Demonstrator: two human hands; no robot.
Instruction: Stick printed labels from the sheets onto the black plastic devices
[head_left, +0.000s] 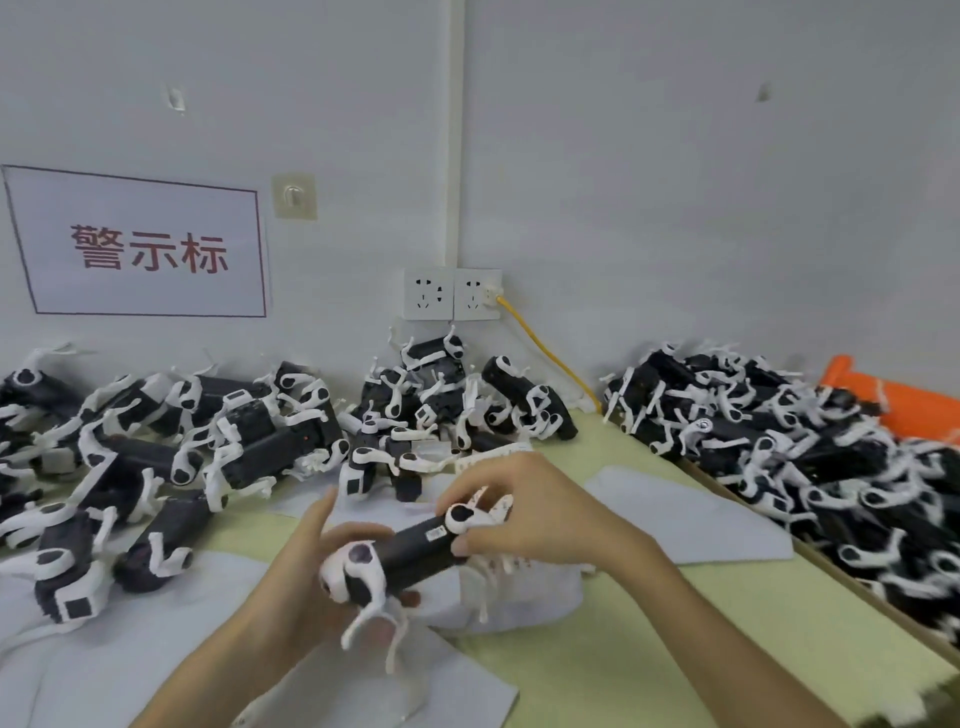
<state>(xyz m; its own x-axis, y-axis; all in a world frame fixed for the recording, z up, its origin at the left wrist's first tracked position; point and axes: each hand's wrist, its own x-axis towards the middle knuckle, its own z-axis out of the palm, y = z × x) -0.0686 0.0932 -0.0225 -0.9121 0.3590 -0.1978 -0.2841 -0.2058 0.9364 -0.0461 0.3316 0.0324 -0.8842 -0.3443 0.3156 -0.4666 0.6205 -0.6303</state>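
Both hands hold one black device (410, 545) off the table: the left hand (306, 582) curls round its near, white-capped end, and the right hand (519, 514) pinches the far end, thumb beside a small label (435, 532). White sheets (691, 514) lie beneath, a heap of devices (156, 441) to the left and a full box (841, 571) to the right

left hand (306, 566): forearm enters from 7 o'clock, fingers curled round device (415, 545) | right hand (524, 512): forearm enters from 5 o'clock, thumb and fingers pinch device's other end, at 2 o'clock of left hand
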